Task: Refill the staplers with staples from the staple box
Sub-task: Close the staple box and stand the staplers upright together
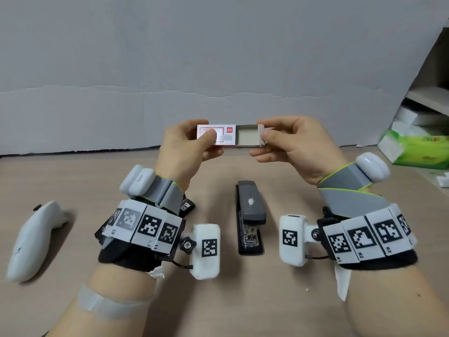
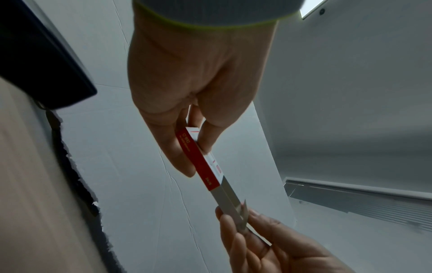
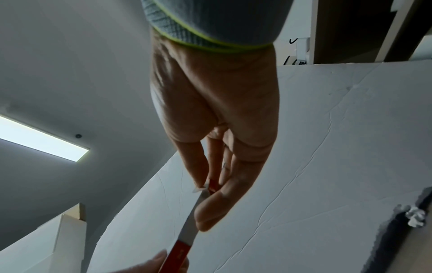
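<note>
The staple box [image 1: 216, 135] is held above the counter [image 1: 291, 300], at 12 o'clock from the grey stapler [image 1: 250, 215]. Its red-and-white sleeve is pinched in the grip of the left hand [image 1: 184, 147]. The inner tray [image 1: 247, 135], drawn partly out toward 3 o'clock, is pinched at its end by the right hand [image 1: 296, 147]. A white controller [image 1: 34, 239] is seen at 9 o'clock.

staple box [image 1: 216, 135] above table [image 1: 291, 300] — behind stapler [image 1: 250, 215], controller [image 1: 34, 239] left
</note>
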The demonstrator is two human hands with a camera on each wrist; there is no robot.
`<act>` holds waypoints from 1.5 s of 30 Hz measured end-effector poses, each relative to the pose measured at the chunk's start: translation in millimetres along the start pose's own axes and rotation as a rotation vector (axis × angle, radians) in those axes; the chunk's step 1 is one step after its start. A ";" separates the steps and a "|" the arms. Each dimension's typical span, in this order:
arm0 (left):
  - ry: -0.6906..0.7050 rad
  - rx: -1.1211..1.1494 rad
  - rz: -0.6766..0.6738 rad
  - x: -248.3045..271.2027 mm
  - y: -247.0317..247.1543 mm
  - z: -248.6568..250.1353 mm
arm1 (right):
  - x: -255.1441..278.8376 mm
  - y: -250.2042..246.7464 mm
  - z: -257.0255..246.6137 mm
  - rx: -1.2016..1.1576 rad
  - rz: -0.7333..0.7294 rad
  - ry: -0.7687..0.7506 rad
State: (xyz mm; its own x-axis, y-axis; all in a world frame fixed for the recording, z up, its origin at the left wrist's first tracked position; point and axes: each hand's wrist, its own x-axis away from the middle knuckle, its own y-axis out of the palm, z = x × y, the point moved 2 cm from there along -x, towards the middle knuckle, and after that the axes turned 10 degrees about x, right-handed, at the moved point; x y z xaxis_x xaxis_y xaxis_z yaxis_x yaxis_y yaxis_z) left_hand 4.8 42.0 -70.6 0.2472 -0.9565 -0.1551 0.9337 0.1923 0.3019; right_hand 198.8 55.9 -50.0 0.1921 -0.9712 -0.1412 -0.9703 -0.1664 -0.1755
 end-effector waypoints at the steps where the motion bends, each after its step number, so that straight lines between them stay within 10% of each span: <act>1: -0.002 0.000 -0.010 0.7 1.1 -0.3 | 0.3 -1.3 0.1 0.008 0.008 -0.001; 38: -0.114 0.035 -0.135 9.0 10.9 4.9 | 2.8 15.4 -0.4 0.083 0.054 -0.011; 45: -0.193 -0.131 -0.193 8.7 10.7 -1.4 | -0.8 -23.4 5.6 0.209 0.255 0.062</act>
State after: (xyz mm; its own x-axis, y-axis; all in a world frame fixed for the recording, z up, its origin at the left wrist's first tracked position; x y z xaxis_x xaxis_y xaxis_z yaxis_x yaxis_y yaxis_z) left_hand 17.3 36.0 -70.0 0.0202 -0.9997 -0.0120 0.9873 0.0181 0.1581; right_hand 222.2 61.6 -51.3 -0.0684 -0.9867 -0.1477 -0.9335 0.1156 -0.3395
